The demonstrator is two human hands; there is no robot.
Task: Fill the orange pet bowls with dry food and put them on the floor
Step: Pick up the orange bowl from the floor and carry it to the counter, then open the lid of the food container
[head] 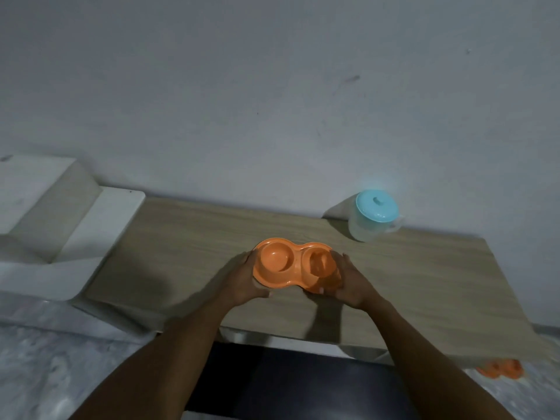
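Orange plastic, the double pet bowl [292, 265] sits near the desk's [181, 237] front edge, gripped at its ends by the left hand [245, 281] and right hand [351, 281]. Its left well looks empty; the right is too blurred to tell. Another orange bowl [500, 368] already lies on the floor beyond the desk's front right corner, so filling this one seems to remain.

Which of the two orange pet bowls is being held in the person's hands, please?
The orange double bowl over the wooden table, gripped at its ends by the left hand and right hand; the other orange bowl lies on the floor.
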